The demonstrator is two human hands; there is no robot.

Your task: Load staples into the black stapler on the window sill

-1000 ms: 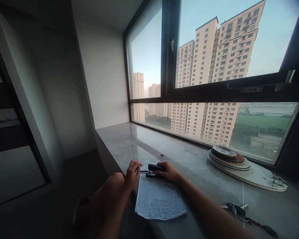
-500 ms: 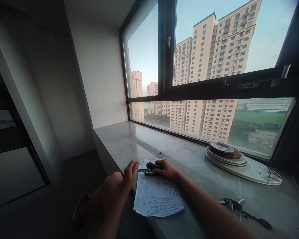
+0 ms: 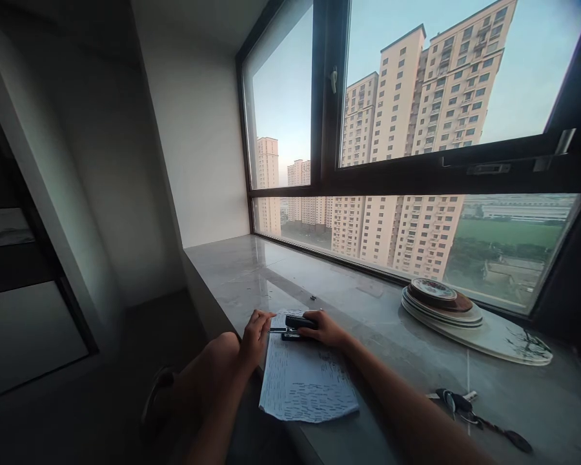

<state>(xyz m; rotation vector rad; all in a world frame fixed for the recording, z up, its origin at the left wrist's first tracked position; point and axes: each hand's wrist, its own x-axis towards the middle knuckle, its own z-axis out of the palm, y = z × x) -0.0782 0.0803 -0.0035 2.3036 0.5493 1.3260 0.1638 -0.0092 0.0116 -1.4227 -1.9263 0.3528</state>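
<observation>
Head view, so everything is seen from above and a bit squashed. Most of the picture is taken up by a big window, with tower blocks outside. Below it a grey stone ledge is laid out wide. At 2 o'clock from the hands, a large flat platter is parked on the ledge with a stack of plates at its far end.

A sheaf of paper is set at the ledge's front edge, its near end hanging slightly over.

The left hand is brought in at 9 o'clock of the stapler, fingertips pinched on the metal strip that sticks out of it. The right hand is curled over the stapler's back end at 3 o'clock, fingers closed on the body. The stapler itself is rested on the paper's far edge, at 12 o'clock of the sheaf.

A bunch of keys is left at 4 o'clock of the paper, well apart, and some tiny dark bits are scattered at 12 o'clock of the stapler.

Progress-wise: the sheets look squared up and the stapler is positioned, but whether any staple is already in the paper can't be told.

The paper is covered in lines of writing, none of it readable. No brand can be made out anywhere.
</observation>
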